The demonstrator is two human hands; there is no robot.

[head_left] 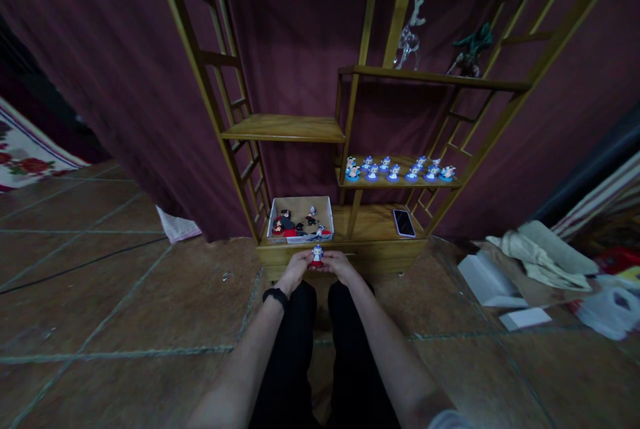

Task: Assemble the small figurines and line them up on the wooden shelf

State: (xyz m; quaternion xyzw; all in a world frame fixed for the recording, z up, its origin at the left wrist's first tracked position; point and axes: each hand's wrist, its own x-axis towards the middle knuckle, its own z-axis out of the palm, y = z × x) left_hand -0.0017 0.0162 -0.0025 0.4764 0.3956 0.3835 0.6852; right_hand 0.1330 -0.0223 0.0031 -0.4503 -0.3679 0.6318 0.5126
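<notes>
A small figurine [317, 255] with a white top and red base sits between my two hands, just in front of the wooden shelf unit [350, 242]. My left hand [299, 264], with a black band on its wrist, pinches it from the left. My right hand [338, 264] pinches it from the right. Behind my hands, a white cardboard box [278, 210] on the bottom shelf holds several red and black figurines. A row of several figurines on blue bases [395, 171] stands on the low right shelf.
A phone [404, 222] lies on the bottom shelf, right of the box. A glass deer [410, 32] and a dark green ornament [473, 46] stand on the upper right shelf. White boxes [487, 279], cloth and bags lie on the tiled floor to the right.
</notes>
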